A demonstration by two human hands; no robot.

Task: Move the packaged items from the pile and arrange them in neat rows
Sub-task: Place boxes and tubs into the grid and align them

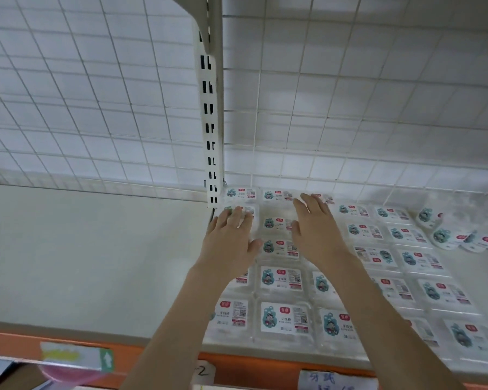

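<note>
On the white shelf point(82, 263), just behind its orange front edge point(265, 361), clear flat packets point(283, 320) with white labels lie in rows that run from the front edge back to the wire grid wall point(96, 108). About five columns show, each roughly five or six packets deep; an exact count is not possible, since both arms cover some and the right side is blurred. Most packets lie flat with the long side of the label running left to right and the print upright toward the front edge; one packet point(373, 256) in the fourth column from the upright post is turned the other way round.

Both hands reach over the rows toward the back left corner of the packets. The left hand point(231, 235) lies flat, fingers straight and slightly spread, on the packets beside the slotted upright post point(210, 136). The right hand point(316, 229) is also flat with straight fingers, its tips on the back row.

Near the back right, a loose pile point(445, 235) of perhaps five or six tilted, overlapping packets lies apart from the rows.

Paper tags point(333, 380) hang below the front edge.
</note>
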